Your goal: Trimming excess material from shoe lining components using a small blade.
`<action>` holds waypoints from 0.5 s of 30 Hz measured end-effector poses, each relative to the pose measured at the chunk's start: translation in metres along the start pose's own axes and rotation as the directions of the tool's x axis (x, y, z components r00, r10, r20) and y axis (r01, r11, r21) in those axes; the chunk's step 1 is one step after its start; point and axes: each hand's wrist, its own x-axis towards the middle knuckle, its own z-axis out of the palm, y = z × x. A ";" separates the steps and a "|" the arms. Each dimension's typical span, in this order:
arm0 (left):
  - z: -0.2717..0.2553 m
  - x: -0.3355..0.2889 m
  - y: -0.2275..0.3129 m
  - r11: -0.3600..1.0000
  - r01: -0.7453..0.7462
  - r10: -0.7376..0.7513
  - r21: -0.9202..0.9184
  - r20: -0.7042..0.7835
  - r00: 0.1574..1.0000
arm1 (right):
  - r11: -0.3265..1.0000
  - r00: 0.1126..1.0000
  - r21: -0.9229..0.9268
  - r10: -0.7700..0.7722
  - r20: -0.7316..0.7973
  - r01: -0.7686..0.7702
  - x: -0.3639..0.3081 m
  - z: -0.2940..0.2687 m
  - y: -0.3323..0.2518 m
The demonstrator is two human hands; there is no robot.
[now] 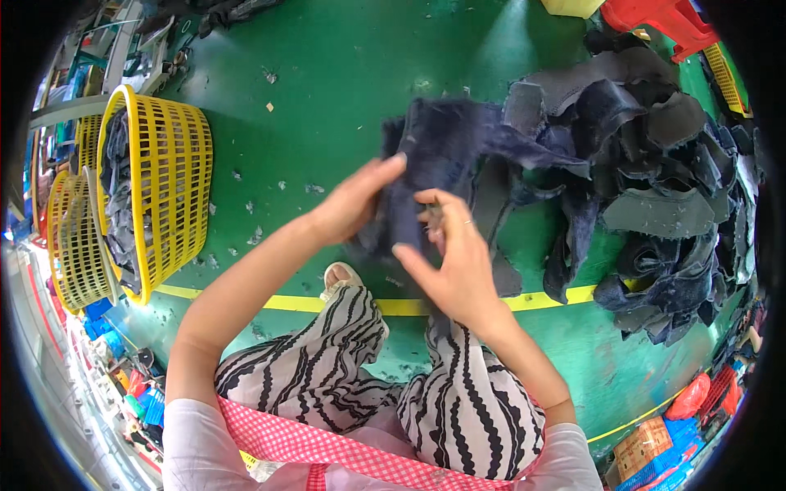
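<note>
A dark navy piece of fleecy fabric (442,143) hangs in front of me, above the green floor. My left hand (356,200) grips its left edge, with the thumb on the near face and the other fingers hidden behind the cloth. Just to the right, my right hand (454,266) is at the lower part of the fabric. Its fingers are bent, with the thumb apart from them, and a ring shows on one finger. I make out no cloth pinched in that hand. A strip of the fabric trails right towards a heap of similar dark cut pieces (663,213).
On the left stands a yellow plastic basket (176,180) holding dark cloth, with another yellow basket (70,237) beside it. A red plastic stool (663,24) is at the far right. Lint scraps dot the floor, crossed by a yellow line (524,301). A cardboard box (643,448) sits at the near right.
</note>
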 end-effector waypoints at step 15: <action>-0.031 -0.009 -0.013 0.976 0.214 -0.211 0.045 -0.062 0.976 | 0.254 0.689 0.647 0.387 0.613 -0.719 0.020 -0.027 0.076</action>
